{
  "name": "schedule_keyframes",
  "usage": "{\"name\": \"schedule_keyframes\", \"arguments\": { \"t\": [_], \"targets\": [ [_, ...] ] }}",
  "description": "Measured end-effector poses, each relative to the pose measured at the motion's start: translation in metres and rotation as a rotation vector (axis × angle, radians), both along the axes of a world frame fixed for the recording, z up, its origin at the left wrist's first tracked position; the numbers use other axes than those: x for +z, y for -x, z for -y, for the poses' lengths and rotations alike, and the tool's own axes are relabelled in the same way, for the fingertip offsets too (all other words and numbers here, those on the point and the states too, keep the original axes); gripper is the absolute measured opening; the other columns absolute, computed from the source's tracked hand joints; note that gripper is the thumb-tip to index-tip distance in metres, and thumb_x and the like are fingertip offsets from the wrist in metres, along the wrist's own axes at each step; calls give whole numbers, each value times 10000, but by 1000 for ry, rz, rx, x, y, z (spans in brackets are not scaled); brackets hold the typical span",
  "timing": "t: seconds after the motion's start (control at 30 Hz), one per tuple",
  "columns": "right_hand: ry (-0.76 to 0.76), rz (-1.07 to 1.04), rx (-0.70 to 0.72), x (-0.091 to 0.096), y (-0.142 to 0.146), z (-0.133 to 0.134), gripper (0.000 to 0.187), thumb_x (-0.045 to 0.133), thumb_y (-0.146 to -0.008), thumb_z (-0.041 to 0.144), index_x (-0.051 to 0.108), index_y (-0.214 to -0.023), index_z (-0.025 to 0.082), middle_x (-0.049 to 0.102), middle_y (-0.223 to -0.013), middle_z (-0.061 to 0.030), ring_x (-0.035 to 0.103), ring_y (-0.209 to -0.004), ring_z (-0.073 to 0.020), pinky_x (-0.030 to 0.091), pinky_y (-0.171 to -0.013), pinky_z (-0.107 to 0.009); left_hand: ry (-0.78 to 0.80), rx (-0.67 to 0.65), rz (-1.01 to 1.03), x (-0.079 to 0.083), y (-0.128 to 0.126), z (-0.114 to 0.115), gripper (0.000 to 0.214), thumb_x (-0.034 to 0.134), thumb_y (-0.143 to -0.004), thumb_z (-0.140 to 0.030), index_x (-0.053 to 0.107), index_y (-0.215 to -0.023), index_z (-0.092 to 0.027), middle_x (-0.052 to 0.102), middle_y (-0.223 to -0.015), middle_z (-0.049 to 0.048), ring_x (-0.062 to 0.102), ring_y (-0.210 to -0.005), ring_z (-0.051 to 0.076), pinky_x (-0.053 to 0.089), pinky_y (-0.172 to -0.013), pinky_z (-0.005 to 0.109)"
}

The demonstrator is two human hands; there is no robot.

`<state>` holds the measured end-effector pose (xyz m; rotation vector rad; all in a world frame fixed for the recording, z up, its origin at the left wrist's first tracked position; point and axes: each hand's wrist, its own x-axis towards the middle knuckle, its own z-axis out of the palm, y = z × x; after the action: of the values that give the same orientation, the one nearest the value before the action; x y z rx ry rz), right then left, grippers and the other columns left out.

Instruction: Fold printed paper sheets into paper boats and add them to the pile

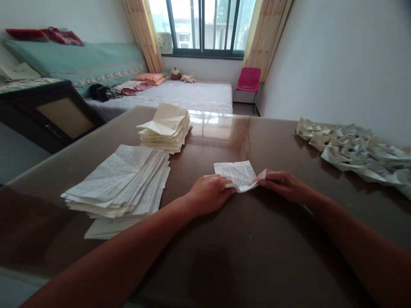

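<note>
A small sheet of printed paper (pixel 236 172) lies on the brown table in front of me, its near edge folded up. My left hand (pixel 210 193) pinches the left end of that edge between thumb and fingers. At the right end, my right hand (pixel 282 185) grips the raised corner of the same sheet. Left of my hands sits a stack of printed sheets (pixel 118 179), its leaves fanned unevenly. Behind it stands a second stack of yellowish paper (pixel 167 128). Many folded paper pieces (pixel 356 149) are massed along the table's right side.
The glossy brown table (pixel 257 256) spreads beneath my arms. Beyond it are a bed (pixel 205 94), a pink chair (pixel 248 80) and a window (pixel 202 25) with curtains. A dark cabinet (pixel 48 111) stands at the left, and a white wall (pixel 337 64) rises at the right.
</note>
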<state>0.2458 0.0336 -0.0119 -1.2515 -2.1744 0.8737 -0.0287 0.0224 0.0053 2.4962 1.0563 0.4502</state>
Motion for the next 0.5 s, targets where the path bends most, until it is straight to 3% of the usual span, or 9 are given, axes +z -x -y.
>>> {"name": "schedule_keyframes", "arguments": {
  "t": [0.13, 0.27, 0.4, 0.47, 0.5],
  "targets": [
    [73, -71, -60, -6, 6, 0, 416, 482, -885, 546, 649, -787, 178, 644, -743, 1, 572, -691, -158, 485, -648, -249, 134, 189, 63, -9, 0, -9, 216, 510, -873, -347, 669, -928, -212, 713, -894, 34, 662, -844, 198, 502, -751, 269],
    [-46, -34, -175, -10, 16, 0, 394, 438, -912, 518, 630, -832, 183, 647, -767, -9, 569, -719, -169, 466, -677, -261, 217, 321, 133, -16, 0, -15, 374, 533, -849, -325, 532, -1189, -170, 684, -782, 20, 638, -668, 168, 476, -635, 251],
    [-173, 120, -318, -13, 26, -1, 354, 449, -913, 479, 593, -760, 194, 596, -625, 11, 517, -580, -140, 402, -572, -247, 173, 381, 173, -17, -2, -13, 676, 486, -882, -297, 177, -1472, -180, 617, -680, -41, 599, -590, 142, 446, -617, 237],
    [-190, 149, -365, -15, 29, -3, 269, 488, -897, 450, 589, -866, 203, 632, -663, 7, 553, -596, -152, 406, -589, -257, 120, 370, 140, -16, -3, -11, 701, 471, -892, -296, 121, -1496, -225, 609, -687, -43, 603, -612, 146, 443, -633, 241],
    [-191, 154, -390, -16, 30, -4, 244, 509, -887, 435, 576, -940, 207, 653, -693, 2, 578, -618, -163, 415, -607, -264, 92, 358, 105, -15, -3, -10, 662, 464, -897, -304, 173, -1489, -256, 627, -729, -28, 615, -653, 154, 446, -649, 249]
  ]
}}
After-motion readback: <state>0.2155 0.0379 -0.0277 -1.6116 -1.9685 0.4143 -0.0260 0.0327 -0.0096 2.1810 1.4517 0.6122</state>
